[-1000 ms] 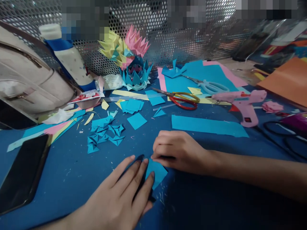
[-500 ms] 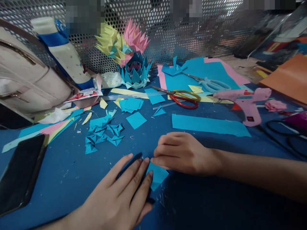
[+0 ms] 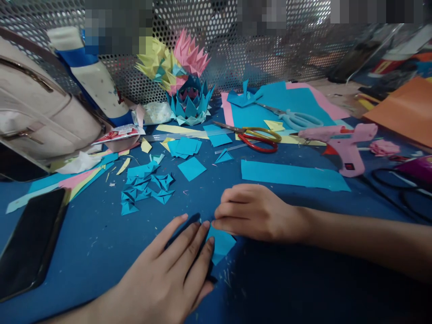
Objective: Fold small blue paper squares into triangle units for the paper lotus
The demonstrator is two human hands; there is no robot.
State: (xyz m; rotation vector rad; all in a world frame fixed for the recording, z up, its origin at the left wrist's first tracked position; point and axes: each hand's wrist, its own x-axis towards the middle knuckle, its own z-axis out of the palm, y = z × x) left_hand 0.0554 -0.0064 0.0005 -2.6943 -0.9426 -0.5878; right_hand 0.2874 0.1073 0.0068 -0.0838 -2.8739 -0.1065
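Blue paper square [image 3: 222, 246] flat on the tabletop [image 3: 101, 252]. Left hand [image 3: 168, 274]: fingers spread, fingertips resting on its near-left side. Right hand [image 3: 254, 212]: fingers curled at its far corner; whether they pinch it cannot be told.

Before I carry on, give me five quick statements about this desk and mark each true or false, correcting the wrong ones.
1. The left hand has its fingertips at the paper. True.
2. The scissors with red and yellow handles lie left of the glue gun. True.
3. The right hand is gripping the glue gun. False: its curled fingers are at the paper's far corner.
4. The phone lies at the right of the picture. False: it lies at the left.
5. An orange sheet lies at the right. True.
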